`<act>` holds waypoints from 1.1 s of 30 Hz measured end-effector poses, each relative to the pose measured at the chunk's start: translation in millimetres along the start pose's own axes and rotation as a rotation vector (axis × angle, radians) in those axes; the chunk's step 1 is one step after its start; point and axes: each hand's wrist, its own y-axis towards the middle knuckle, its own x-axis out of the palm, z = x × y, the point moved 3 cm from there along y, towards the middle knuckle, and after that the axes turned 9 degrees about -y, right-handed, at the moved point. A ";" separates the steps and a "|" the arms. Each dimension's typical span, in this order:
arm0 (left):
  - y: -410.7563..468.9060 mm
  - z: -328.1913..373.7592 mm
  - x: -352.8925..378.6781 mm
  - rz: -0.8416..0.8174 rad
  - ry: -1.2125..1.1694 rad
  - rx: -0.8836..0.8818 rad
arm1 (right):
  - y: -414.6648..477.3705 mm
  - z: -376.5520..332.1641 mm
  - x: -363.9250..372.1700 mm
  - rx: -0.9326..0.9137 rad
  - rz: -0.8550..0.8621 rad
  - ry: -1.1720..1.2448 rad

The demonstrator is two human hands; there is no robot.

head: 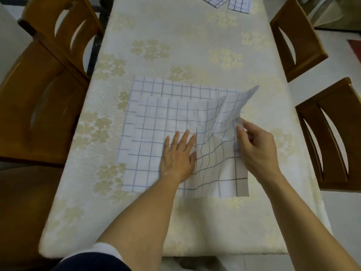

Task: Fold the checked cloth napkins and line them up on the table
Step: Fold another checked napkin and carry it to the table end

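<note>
Left hand (178, 155) flat, fingers spread wide, pinning top checked napkin (166, 124) mid-surface so stack stays put. Right hand (256, 145), fingers pinched shut on napkin's right edge, lifting it clear; far right corner curls up, ready to fold over toward left. Second napkin (136, 89) lies beneath, offset, peeking out left and far side. Two folded napkins (238, 4) sit at far end of surface (175, 36). Wooden chairs (45, 94) flank both sides; nothing blocks fold.
</note>
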 end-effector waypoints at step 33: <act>-26.3 -128.4 -87.0 0.284 -1.017 -0.550 | -16.4 -10.6 178.8 -0.283 -0.221 -0.407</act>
